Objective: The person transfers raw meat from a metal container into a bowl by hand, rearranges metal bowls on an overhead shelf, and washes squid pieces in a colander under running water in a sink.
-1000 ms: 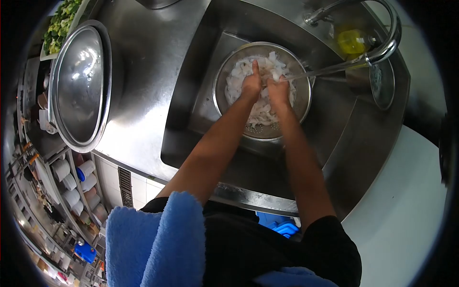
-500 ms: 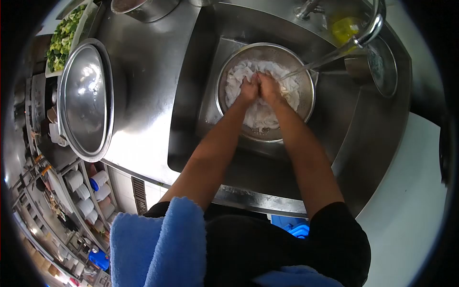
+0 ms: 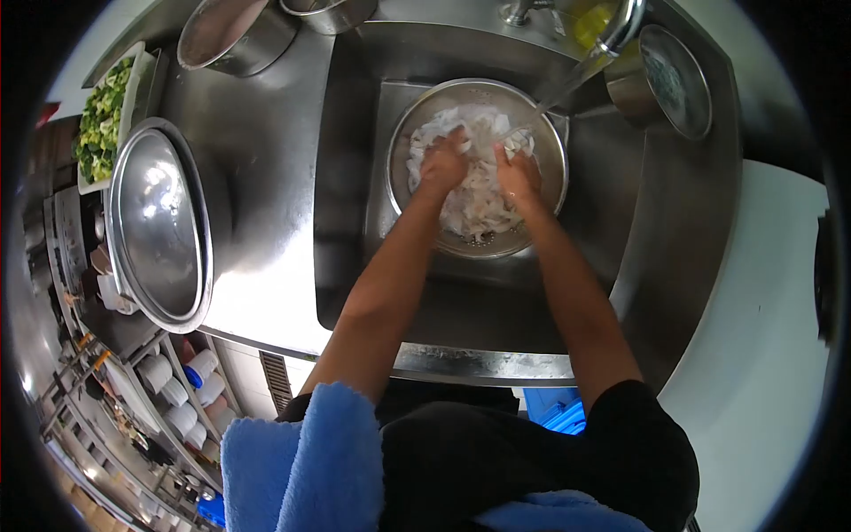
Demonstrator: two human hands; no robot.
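A round metal colander (image 3: 555,168) stands in the sink (image 3: 496,306), filled with wet, pale white food slices (image 3: 479,199) whose exact kind I cannot make out. My left hand (image 3: 445,164) is sunk into the left side of the heap, its slightly blurred fingers curled on some slices. On the right side, my right hand (image 3: 519,176) has its thumb raised and slices between thumb and fingers; part of those fingers is hidden. A stream of water (image 3: 567,86) from the tap (image 3: 622,28) falls into the colander near my right hand.
A metal pot (image 3: 634,93) with a cloudy round top leans in the sink's right corner. On the left counter are an oval metal lid (image 3: 160,226), a white tray of chopped greens (image 3: 105,129) and metal pots (image 3: 244,40). A blue towel (image 3: 332,461) hangs at my front.
My hands were close together in the middle of the slices; now they are apart, left and right. The head view has shifted slightly. Water keeps running.
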